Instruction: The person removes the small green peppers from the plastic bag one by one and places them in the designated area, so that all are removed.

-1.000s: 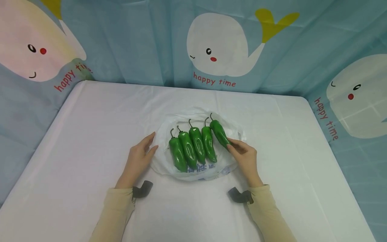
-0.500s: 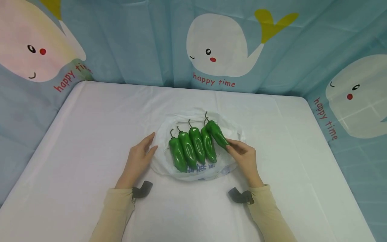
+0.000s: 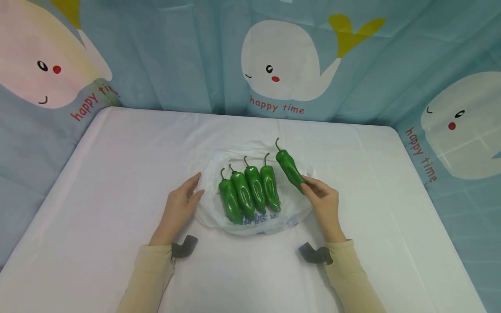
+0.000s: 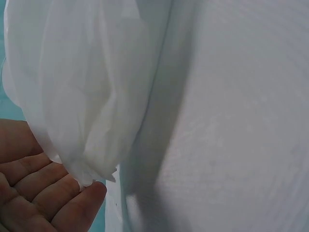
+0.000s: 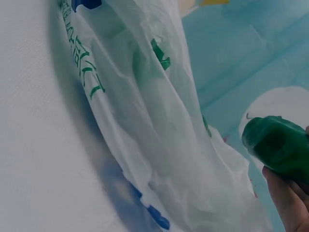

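Observation:
My right hand (image 3: 322,201) pinches the tapered lower end of a green pepper (image 3: 290,168), which tilts with its curved stem up over the right side of a white plastic bag (image 3: 211,211). In the right wrist view the held pepper (image 5: 277,145) shows beside the bag's wall (image 5: 154,140). Several more green peppers (image 3: 242,194) lie side by side in the bag, stems pointing away. At the bag's left edge rests my left hand (image 3: 181,204), thumb and forefinger apart. In the left wrist view its thumb (image 4: 87,208) touches the bag's crinkled edge (image 4: 96,169).
A white cloth covers the table (image 3: 391,208). Behind it hangs a blue curtain (image 3: 211,56) with whale prints. Dark wrist mounts (image 3: 185,247) stick inward from both sleeves, in front of the bag.
My right hand first shifts the pinched pepper slightly left, over its neighbour, then right and up, apart from the other peppers. The left hand stays at the bag's edge.

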A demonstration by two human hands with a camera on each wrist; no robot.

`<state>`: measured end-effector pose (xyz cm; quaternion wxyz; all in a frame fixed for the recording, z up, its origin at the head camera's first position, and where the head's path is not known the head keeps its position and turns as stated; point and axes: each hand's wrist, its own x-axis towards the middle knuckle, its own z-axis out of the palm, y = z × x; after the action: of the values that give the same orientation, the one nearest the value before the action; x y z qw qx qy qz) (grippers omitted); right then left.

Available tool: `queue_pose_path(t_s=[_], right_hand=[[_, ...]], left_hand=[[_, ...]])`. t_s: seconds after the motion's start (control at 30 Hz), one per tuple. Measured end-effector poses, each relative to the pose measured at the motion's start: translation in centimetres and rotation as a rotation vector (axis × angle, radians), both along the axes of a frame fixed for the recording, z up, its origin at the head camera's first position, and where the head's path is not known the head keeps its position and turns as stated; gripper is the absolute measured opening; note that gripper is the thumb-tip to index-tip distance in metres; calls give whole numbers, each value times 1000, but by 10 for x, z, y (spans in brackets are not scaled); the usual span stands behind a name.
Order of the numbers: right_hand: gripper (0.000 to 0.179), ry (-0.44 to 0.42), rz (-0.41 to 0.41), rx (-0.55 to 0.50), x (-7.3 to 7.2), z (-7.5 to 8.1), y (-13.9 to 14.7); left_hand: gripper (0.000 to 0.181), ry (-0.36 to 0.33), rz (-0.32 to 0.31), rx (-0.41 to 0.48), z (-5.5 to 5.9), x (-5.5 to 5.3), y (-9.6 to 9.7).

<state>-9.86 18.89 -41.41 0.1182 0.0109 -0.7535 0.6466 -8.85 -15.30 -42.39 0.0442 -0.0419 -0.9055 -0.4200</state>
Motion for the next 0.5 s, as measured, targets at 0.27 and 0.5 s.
queue_pose_path(t_s=[0.27,0.5], right_hand=[[23,-37,-90,27,-4,0,8],[25,-33,-118,28,-9,1,17]], left_hand=[[48,-19,3,8,1,1,0],[48,-24,0,19,1,1,0]])
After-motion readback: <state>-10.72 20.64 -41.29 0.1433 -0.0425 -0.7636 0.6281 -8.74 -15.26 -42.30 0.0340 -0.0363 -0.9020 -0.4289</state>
